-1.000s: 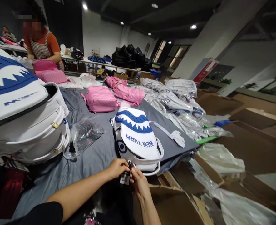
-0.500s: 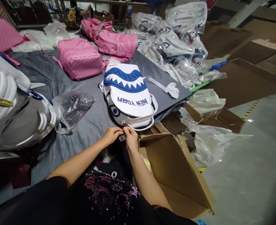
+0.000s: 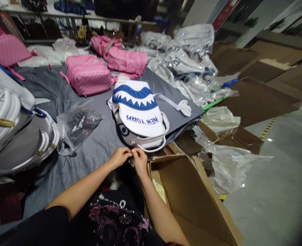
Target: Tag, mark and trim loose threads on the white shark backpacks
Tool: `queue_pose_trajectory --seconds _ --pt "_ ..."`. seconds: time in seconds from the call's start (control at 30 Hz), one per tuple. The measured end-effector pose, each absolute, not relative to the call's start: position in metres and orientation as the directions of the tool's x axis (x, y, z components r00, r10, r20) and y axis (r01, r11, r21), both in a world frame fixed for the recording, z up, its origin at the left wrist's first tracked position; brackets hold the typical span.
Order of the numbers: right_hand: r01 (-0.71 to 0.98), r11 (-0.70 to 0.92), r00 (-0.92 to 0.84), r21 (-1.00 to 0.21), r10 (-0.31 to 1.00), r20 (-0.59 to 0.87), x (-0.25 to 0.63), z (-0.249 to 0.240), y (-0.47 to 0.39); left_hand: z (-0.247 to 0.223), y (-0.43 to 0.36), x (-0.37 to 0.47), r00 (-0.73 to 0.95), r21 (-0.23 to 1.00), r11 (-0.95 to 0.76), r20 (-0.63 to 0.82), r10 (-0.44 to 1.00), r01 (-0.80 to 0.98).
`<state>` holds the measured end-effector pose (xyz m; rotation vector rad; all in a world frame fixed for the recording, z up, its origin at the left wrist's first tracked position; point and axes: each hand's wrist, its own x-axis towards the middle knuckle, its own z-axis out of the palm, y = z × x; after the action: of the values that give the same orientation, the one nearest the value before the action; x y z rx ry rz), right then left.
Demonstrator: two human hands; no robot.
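A white backpack with a blue zigzag band and "NEW YORK" lettering lies on the grey-covered table, its near end at the table edge. My left hand and my right hand meet just below that end, beside a small metal fitting. Thumb and fingers of both hands are pinched together, fingertips touching. What they hold is too small to make out; a small pale tag-like piece shows just under them. A white strap trails from the bag's right side.
An open cardboard box stands by my right arm. Left are a large white bag and a clear plastic bag. Pink backpacks lie behind; wrapped white bags are piled at back right. Loose plastic lies right.
The view has tilted up, so everything sits lower in the picture. Both hands stay pinched together at the backpack's near end, with only slight finger movement.
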<state>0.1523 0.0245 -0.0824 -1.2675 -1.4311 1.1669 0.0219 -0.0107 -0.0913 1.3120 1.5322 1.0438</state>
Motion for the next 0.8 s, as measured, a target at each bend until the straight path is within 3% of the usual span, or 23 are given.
queue_pose_trajectory --seconds 0.43,0.63,0.8 --pt "0.181 0.163 -0.140 -0.970 0.980 0.139 0.150 -0.097 0.025 -0.088 -0.013 0.027 -0.169 0.901 0.121 -0.054 0.984 0.418" --pt "0.198 0.167 -0.125 -0.966 0.982 0.144 0.150 -0.104 0.032 -0.085 -0.018 0.035 -0.308 0.882 0.227 -0.099 0.946 0.414" --pt "0.206 0.151 -0.121 -0.967 0.984 0.128 0.151 -0.110 0.037 -0.089 -0.019 0.037 -0.213 0.918 0.200 -0.131 0.968 0.342"
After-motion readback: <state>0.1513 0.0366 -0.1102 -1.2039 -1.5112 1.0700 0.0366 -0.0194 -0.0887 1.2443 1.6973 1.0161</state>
